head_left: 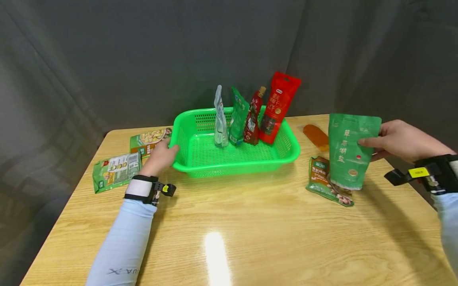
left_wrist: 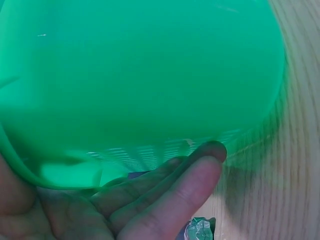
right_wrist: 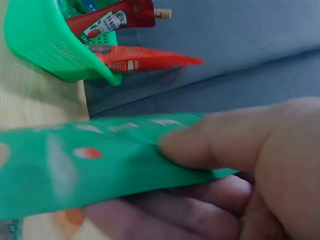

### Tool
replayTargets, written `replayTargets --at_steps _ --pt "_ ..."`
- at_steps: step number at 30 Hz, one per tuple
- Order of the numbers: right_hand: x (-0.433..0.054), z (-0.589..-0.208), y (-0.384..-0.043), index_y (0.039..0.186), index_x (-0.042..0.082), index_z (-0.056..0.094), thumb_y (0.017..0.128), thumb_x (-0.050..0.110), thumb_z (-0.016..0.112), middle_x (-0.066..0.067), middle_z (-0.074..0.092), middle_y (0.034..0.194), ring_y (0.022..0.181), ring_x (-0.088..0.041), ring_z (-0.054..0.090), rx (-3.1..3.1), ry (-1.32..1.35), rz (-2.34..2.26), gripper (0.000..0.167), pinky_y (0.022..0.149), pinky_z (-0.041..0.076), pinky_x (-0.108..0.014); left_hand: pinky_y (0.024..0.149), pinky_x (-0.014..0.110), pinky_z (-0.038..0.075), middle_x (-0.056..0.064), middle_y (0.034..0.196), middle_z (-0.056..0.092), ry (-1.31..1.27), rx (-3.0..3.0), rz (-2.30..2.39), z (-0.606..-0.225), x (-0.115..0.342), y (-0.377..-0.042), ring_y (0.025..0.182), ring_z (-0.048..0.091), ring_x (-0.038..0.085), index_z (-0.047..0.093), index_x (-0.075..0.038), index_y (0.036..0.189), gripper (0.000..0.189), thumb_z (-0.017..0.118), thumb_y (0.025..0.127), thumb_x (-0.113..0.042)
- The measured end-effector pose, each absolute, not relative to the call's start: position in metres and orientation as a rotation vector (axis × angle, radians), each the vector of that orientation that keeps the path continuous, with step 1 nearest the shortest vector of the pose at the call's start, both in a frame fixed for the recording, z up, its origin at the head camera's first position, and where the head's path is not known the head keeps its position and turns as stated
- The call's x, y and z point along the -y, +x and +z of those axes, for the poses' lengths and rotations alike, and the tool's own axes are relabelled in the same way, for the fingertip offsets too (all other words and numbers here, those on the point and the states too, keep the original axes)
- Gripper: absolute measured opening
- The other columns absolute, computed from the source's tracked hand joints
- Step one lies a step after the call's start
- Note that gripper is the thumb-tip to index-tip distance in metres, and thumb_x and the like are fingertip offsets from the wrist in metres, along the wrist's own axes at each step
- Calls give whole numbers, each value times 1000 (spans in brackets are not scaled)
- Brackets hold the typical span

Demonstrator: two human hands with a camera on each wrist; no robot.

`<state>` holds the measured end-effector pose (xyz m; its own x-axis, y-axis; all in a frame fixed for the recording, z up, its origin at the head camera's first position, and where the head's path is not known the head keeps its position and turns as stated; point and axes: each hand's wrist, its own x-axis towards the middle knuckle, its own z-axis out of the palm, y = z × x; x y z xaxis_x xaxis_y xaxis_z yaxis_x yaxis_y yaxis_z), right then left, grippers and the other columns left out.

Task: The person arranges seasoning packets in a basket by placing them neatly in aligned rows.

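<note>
Right hand (head_left: 398, 140): my thumb and fingers pinch green salt pouch (head_left: 352, 159), holding it upright above table (head_left: 268, 230) near right edge, partly hiding brown-and-green packet (head_left: 321, 178). Left hand (head_left: 160, 157) at left rim of green basket (head_left: 204, 153), my thumb on rim, fingers together along outer wall. Basket sits by table's far edge, holding pale pouch (head_left: 220, 125), second green pouch (head_left: 238, 121), red spouted pouch (head_left: 253, 117), leaning red packet (head_left: 280, 103). Flat packets (head_left: 116, 171) lie near far left corner.

dark grey curtain (head_left: 143, 59) behind, pale wood-grain table (head_left: 279, 234)
</note>
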<state>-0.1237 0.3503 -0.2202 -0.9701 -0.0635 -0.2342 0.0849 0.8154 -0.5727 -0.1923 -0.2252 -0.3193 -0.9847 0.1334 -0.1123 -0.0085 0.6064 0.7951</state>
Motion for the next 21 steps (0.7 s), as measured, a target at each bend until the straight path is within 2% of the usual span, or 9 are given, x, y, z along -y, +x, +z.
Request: replayTargets --at_steps 3,6,8,11,15,21 --pt "-340 -214 -123 125 -18 54 103 28 55 -15 71 97 79 -26 72 -2889 65 -903 51 65 58 -37 74 39 45 24 126 52 108 -2674 1327 -320 225 -193 79 55 25 18 2 157 60 35 107 -27" --pt "-328 -204 -121 124 -14 56 102 43 52 -13 73 90 72 -17 72 -3004 126 -943 62 50 51 -37 78 41 45 25 131 50 107 -2680 1320 -320 226 -193 85 56 27 18 2 156 60 35 107 -27" --pt "-319 -197 -120 121 -12 58 100 50 50 -10 73 84 67 -11 71 -3059 159 -970 66 46 49 -36 81 42 45 26 136 48 102 -2684 1316 -320 225 -193 90 55 29 17 2 156 60 35 107 -26" --pt "-304 -185 -120 120 -10 59 100 47 51 1 72 77 64 -6 69 -3089 156 -1095 61 52 54 -28 83 43 44 26 138 47 97 -2682 1322 -320 225 -194 95 55 31 18 2 156 60 36 107 -26" --pt "-282 -170 -124 120 -10 58 100 38 56 13 69 77 65 -7 69 -3047 77 -1342 52 59 56 -22 81 42 45 25 133 50 94 -2673 1329 -320 225 -194 94 56 30 19 1 156 59 36 107 -26" --pt "-244 -158 -127 112 -7 64 97 29 62 7 73 81 67 -11 71 -2964 -149 -1561 39 61 56 -24 79 41 46 25 130 51 91 -2674 1326 -320 224 -194 92 56 29 19 1 156 59 35 107 -26"
